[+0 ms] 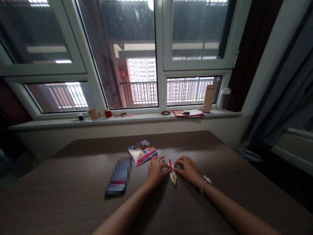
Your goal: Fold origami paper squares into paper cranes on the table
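Note:
A narrow piece of folded paper (173, 179), white with red and orange print and pointed at both ends, is at the middle of the brown table (73, 176). My left hand (156, 169) pinches its left edge between thumb and fingertips. From the other side, my right hand (187, 168) grips the right edge in the same way, a pale band round its wrist. The fingertips of both hands nearly meet over the paper's middle and cover part of it. Just beyond my left hand lies a stack of colourful printed paper or booklets (143, 152).
A blurred-out phone-like object (119, 177) lies left of my left arm. Along the stone windowsill (137, 118) stand a paper cup (93, 114), a small red container (108, 113), a dark ring (165, 113), scissors (186, 113) on red printed papers, a tan flask (208, 98) and a clear bottle (223, 99).

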Tool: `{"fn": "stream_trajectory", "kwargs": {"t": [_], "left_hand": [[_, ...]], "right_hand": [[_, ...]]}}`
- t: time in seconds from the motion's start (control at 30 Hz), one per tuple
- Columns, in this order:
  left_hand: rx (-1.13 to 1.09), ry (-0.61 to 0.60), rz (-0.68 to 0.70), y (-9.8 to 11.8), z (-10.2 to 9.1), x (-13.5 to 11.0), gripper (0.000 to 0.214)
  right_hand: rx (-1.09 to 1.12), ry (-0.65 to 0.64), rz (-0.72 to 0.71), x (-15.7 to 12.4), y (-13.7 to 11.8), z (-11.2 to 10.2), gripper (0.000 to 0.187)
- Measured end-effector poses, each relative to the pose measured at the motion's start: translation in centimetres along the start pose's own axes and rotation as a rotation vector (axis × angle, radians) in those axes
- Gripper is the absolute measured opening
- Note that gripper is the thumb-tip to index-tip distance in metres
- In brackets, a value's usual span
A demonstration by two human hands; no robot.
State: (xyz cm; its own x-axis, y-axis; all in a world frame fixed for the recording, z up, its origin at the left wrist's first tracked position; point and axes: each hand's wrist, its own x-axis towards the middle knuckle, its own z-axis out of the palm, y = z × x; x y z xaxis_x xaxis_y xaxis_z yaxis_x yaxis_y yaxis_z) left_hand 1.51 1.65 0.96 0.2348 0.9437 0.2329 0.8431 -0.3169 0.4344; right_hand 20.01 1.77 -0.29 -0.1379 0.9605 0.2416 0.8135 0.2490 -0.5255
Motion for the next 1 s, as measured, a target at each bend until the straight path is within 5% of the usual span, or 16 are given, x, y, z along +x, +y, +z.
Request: {"fn": "stream_trajectory", "kwargs": {"t": [1.0], "left_hand": [[0.274,-0.028,0.048,-0.22,0.04,-0.71,0.042]], "right_hand": [[0.026,-0.020,0.029,0.00,-0.14,0.01,0.013]]}}
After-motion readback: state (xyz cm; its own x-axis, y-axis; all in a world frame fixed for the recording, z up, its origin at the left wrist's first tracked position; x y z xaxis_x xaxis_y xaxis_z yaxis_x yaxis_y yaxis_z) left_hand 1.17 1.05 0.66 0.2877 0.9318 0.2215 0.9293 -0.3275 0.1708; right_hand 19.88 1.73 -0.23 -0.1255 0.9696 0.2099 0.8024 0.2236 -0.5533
